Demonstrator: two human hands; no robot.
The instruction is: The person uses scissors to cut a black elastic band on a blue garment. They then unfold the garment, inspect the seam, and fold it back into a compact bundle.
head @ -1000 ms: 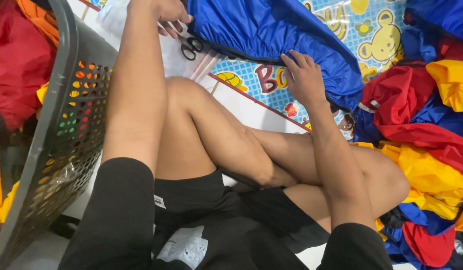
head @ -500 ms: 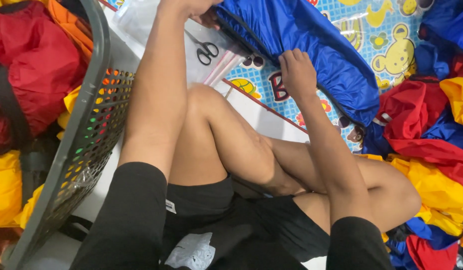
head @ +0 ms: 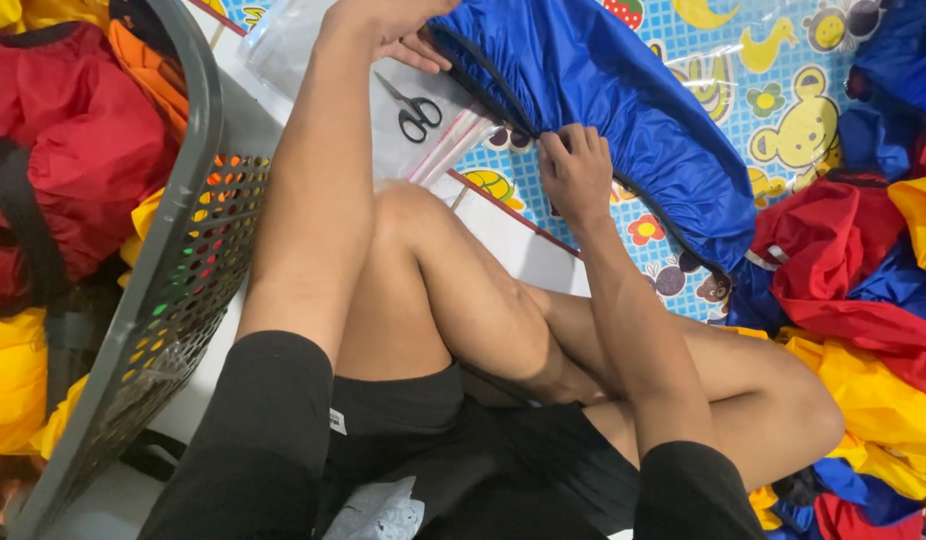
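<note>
Where the person sits cross-legged on the floor, a play mat (head: 783, 110) printed with cartoon animals spreads out ahead, and heaps of red, yellow and blue fabric (head: 863, 330) crowd its right side. On the left stands a grey perforated laundry basket (head: 173, 300), stuffed with more red and yellow cloth. Across the mat lies a blue nylon cover (head: 623, 110) with a dark edge — both hands are on it. The right hand (head: 575, 172) is closed, pinching that dark edge near the knee; the left hand (head: 398, 25) grips the cover's far end at the top, fingers curled. Between them, on a clear plastic bag (head: 403, 140), rests a small pair of scissors (head: 413, 108) — untouched
</note>
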